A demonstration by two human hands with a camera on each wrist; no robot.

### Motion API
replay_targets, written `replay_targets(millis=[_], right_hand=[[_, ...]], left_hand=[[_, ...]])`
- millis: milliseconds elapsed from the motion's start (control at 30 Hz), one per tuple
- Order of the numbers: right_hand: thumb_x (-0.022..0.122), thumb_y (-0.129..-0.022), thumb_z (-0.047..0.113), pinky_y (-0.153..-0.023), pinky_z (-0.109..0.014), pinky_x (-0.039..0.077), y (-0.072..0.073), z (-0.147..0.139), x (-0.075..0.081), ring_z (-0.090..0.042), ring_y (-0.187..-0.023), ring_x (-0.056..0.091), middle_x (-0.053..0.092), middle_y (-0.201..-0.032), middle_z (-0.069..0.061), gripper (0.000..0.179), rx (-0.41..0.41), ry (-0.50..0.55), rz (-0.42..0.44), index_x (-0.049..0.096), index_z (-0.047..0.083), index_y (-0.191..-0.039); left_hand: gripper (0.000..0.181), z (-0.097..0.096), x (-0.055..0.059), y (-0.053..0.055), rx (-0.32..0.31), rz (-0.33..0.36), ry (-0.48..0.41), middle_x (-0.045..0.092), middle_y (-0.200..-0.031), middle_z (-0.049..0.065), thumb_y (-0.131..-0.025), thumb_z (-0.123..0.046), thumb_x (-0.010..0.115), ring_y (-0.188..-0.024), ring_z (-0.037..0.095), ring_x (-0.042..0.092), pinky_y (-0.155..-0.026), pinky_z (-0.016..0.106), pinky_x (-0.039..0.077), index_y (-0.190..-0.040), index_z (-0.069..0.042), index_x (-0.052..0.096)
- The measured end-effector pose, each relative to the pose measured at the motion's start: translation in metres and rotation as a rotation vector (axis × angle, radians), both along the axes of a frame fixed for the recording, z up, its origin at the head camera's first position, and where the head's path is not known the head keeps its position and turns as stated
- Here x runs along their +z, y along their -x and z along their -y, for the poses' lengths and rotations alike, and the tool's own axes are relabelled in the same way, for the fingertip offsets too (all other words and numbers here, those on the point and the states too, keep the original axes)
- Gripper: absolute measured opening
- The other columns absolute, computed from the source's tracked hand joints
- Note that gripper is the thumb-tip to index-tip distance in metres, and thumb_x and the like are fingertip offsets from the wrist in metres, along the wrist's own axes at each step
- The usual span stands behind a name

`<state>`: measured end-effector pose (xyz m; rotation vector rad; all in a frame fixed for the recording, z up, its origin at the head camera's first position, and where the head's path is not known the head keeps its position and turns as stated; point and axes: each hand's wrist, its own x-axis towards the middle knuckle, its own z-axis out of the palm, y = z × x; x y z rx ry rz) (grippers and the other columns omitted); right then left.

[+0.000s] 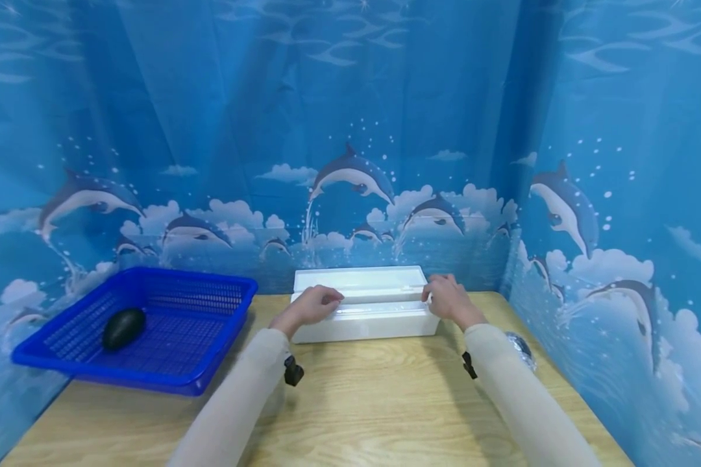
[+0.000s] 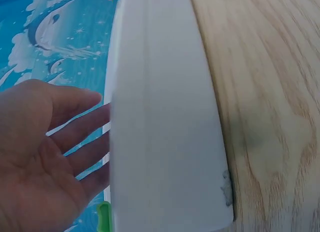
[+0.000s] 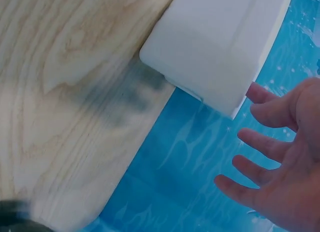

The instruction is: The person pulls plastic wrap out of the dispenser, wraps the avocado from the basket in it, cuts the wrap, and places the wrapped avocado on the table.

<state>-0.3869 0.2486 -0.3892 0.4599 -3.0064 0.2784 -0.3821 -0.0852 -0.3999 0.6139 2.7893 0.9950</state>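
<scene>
Head view: the long white box (image 1: 365,329) lies across the table (image 1: 350,395), its lid (image 1: 356,279) raised along the far side, with the left hand (image 1: 311,305) at its left part and the right hand (image 1: 448,299) at its right end. The step in hand looks like work along the box's open top, where a glossy strip (image 1: 380,307) runs lengthwise. To do it well, I would keep both hands level and the touch light, since the box seems to sit close to the table's far edge and a push away could shift it. The raised lid should also be kept free of the knuckles. In the right wrist view the right fingers are spread and gently bent; the index tip meets the box's edge, or nearly so, with the thumb a little apart from it and the other three fingers off the box. The left thumb lies just beside the box's edge in its wrist view, and three spaced, fairly straight fingers pass behind the front wall; their tips and the index finger are hidden, so I cannot tell whether anything is pinched there.
</scene>
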Motion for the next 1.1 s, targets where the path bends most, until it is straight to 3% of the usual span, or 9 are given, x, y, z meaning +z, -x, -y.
replay_targets(millis=[133,333,533,700,900,1100], right_hand=[[0.06,-0.09,-0.006,-0.094,-0.072,0.048,-0.001,-0.003,0.001,-0.056,-0.13,0.046,0.061,-0.139,-0.021,0.026,-0.002,-0.015,0.011,0.079,0.011,-0.097],[0.058,-0.088,-0.005,-0.095,-0.071,0.049,-0.001,-0.004,0.002,-0.049,-0.122,0.051,0.067,-0.126,-0.017,0.027,0.014,-0.008,0.037,0.079,0.011,-0.091],[0.059,-0.091,-0.008,-0.112,-0.068,0.04,0.001,-0.007,-0.001,-0.045,-0.124,0.057,0.071,-0.118,-0.017,0.026,0.052,0.041,0.05,0.079,0.008,-0.096],[0.058,-0.09,-0.009,-0.11,-0.067,0.043,0.002,-0.01,-0.002,-0.047,-0.126,0.057,0.071,-0.122,-0.02,0.027,0.059,0.036,-0.012,0.079,0.008,-0.094],[0.052,-0.084,-0.013,-0.109,-0.068,0.044,0.002,-0.012,-0.004,-0.048,-0.127,0.055,0.068,-0.127,-0.021,0.036,0.076,0.028,0.006,0.078,0.012,-0.083],[0.045,-0.086,-0.015,-0.115,-0.066,0.041,0.0,-0.013,-0.006,-0.055,-0.139,0.046,0.054,-0.146,-0.033,0.044,0.106,0.122,0.046,0.081,0.008,-0.094]], left_hand=[[0.033,-0.002,-0.002,0.0,0.005,-0.011,0.061,0.069,-0.138,0.012,-0.107,-0.021,0.054,-0.131,0.031,0.062,-0.114,0.048,0.049,-0.134,-0.008,0.067],[0.034,-0.003,-0.003,0.001,0.009,-0.017,0.07,0.068,-0.139,0.012,-0.108,-0.022,0.052,-0.133,0.031,0.061,-0.116,0.049,0.047,-0.135,-0.009,0.067],[0.033,-0.005,-0.005,0.001,0.023,-0.023,0.085,0.068,-0.138,0.011,-0.108,-0.022,0.052,-0.133,0.03,0.061,-0.116,0.048,0.047,-0.134,-0.009,0.067],[0.035,-0.007,-0.003,-0.001,0.044,-0.015,0.103,0.067,-0.14,0.011,-0.108,-0.022,0.05,-0.132,0.03,0.061,-0.116,0.049,0.047,-0.136,-0.009,0.066],[0.035,-0.008,-0.003,-0.002,0.037,-0.022,0.111,0.067,-0.139,0.011,-0.108,-0.021,0.049,-0.126,0.029,0.064,-0.115,0.049,0.048,-0.137,-0.009,0.065],[0.036,-0.008,-0.004,-0.002,0.039,-0.012,0.103,0.067,-0.14,0.011,-0.108,-0.022,0.049,-0.129,0.03,0.062,-0.116,0.05,0.047,-0.138,-0.009,0.065]])
